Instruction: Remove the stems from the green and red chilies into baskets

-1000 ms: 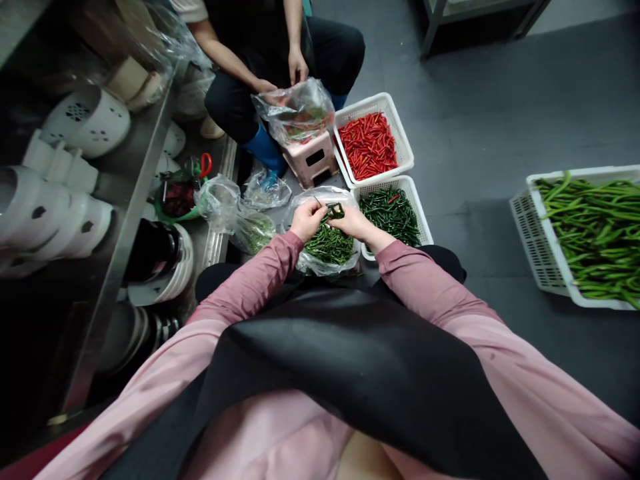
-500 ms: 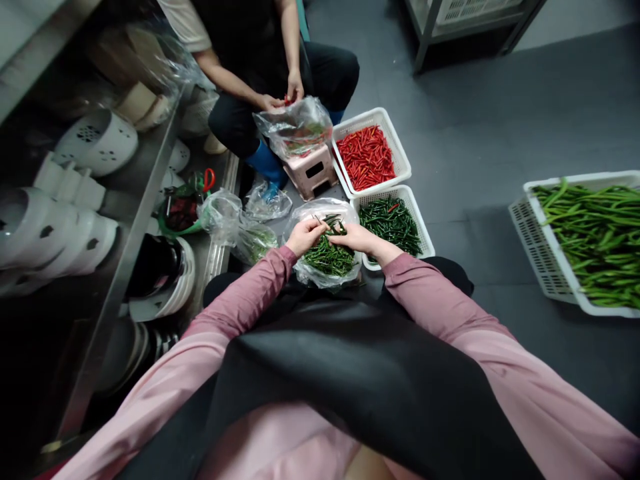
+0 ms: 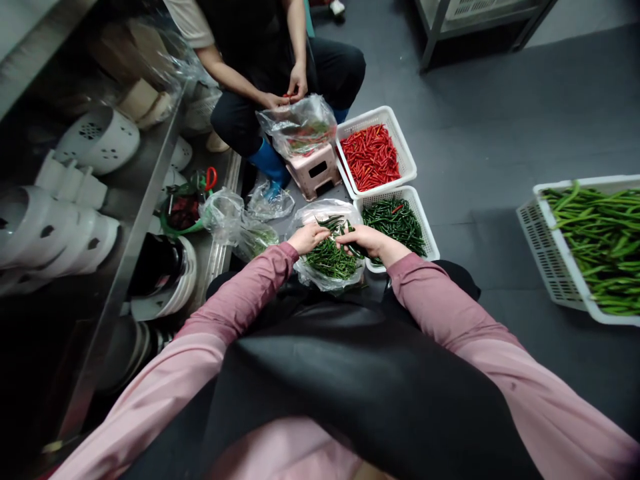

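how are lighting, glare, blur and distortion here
Head view: dark beneath the grey metal shelf at left; pale sheen on the smooth black apron; long green peppers at right look stretched; dark green chillies in the right hand blur together.

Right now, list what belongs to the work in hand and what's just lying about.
In use, seemingly:
dark green chilies in the right hand
plastic bag under the left hand
basket of green chilies

Lying about, seemingly:
stacked white containers
green container
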A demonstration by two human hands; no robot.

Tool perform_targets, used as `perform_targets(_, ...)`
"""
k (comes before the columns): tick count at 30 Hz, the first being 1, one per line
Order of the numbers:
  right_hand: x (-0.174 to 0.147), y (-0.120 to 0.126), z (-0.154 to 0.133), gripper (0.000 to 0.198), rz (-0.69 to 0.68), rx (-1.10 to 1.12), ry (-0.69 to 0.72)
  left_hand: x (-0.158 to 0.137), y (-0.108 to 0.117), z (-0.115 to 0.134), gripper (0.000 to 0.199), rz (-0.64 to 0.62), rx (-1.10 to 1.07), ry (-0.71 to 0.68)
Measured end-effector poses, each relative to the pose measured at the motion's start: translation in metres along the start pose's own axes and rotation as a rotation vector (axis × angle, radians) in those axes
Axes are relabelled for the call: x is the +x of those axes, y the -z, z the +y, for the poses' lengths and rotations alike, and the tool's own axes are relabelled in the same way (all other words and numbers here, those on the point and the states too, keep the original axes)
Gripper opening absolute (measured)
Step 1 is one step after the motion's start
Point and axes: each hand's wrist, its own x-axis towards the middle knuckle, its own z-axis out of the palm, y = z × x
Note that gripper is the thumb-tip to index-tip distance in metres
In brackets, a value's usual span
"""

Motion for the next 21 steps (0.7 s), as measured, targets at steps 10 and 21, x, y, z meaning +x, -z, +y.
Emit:
perform_targets(10, 0.003, 0.006, -0.005, 0.013, 0.122, 0.172, 0.047, -0.012, -0.054, -0.052, 0.022, -0.119, 0.729, 0.035)
perform_targets(21, 0.003, 0.001, -0.009, 0.012, 0.241, 0.279, 0.064, -0.002, -0.064, -0.044, 0.040, -0.139, 0.871, 0.082)
